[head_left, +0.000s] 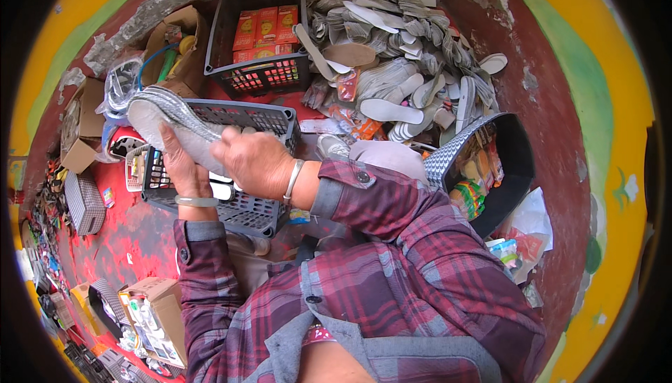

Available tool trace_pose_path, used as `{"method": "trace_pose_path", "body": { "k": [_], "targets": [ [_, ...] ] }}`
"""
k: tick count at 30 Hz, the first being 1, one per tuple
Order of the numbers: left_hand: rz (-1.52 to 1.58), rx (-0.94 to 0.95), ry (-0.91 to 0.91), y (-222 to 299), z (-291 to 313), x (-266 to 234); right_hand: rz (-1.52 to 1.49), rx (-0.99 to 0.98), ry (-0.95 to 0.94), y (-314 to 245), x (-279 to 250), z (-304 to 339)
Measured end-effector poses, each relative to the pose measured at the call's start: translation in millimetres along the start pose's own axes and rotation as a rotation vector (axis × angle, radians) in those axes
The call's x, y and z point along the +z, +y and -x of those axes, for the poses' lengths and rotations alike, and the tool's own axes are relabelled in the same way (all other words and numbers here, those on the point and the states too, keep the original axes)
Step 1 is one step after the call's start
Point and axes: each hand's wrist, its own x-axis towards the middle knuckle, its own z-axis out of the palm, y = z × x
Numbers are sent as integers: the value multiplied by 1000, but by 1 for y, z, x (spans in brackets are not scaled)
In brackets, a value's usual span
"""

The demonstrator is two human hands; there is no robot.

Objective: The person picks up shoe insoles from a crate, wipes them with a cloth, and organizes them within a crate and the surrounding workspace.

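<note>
One insole stack (pixel 168 118) above a dark crate (pixel 255 222)
Left hand (pixel 185 167) fingers pinch it; right hand (pixel 256 163) fingers curl at its edge, exact grip unclear; even pressure should keep layers aligned.

1 head-worn fisheye view looks down from close above the plaid shirt (pixel 371 264) toward the stacked insoles (pixel 185 123).

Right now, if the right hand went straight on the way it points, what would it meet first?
The right hand would likely meet the stack of grey insoles first; it seems to touch them now, though exact depth is unclear.
</note>
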Motion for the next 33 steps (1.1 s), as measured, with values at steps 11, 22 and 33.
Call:
{"method": "trace_pose_path", "body": {
  "k": [11, 22, 33],
  "targets": [
    [356, -316, -492, -9, -33, -65, -602, 112, -117, 21, 0, -12],
    [299, -365, -186, -2, -7, -22, -911, 178, -210, 22, -7, -10],
    [188, -314, -136, 2, -4, -24, -1007, 85, -216, 22, 3, -11]
  ]
}}
